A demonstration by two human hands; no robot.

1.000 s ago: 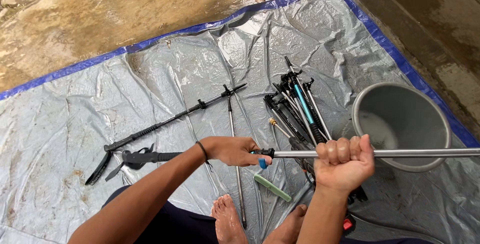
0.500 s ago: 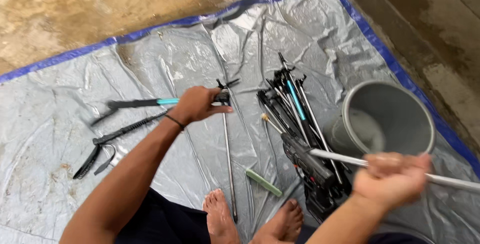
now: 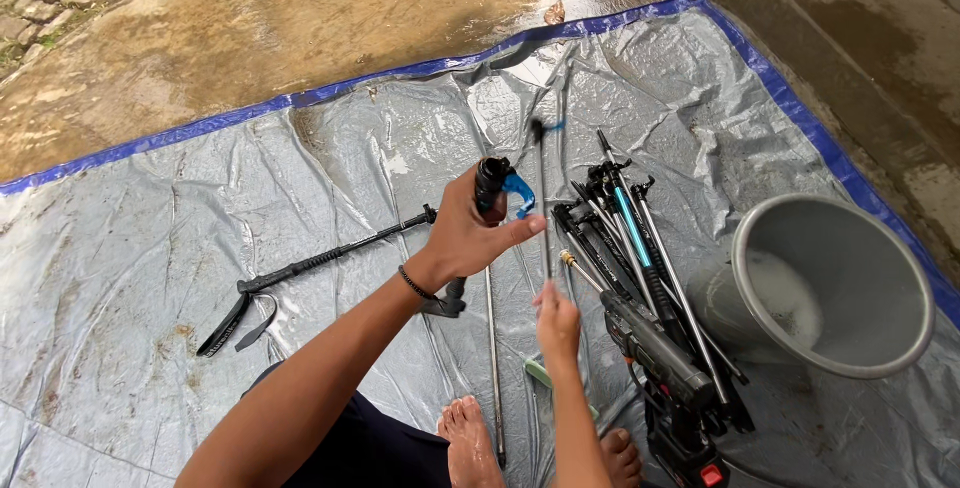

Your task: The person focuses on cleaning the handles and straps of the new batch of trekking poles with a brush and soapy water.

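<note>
A grey bucket [image 3: 835, 288] holding sudsy water tilts beside the pole pile [image 3: 640, 278]; left of it, the left hand [image 3: 470, 233] grips a black pole section [image 3: 487, 210], the right hand [image 3: 557, 320] pinches a thin rod [image 3: 541, 198], with bare tarp [image 3: 150, 248] farther left.

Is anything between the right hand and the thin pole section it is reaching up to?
Nothing visible. The right hand already touches the thin pole from below, while the left hand holds the black grip section beside it.
</note>
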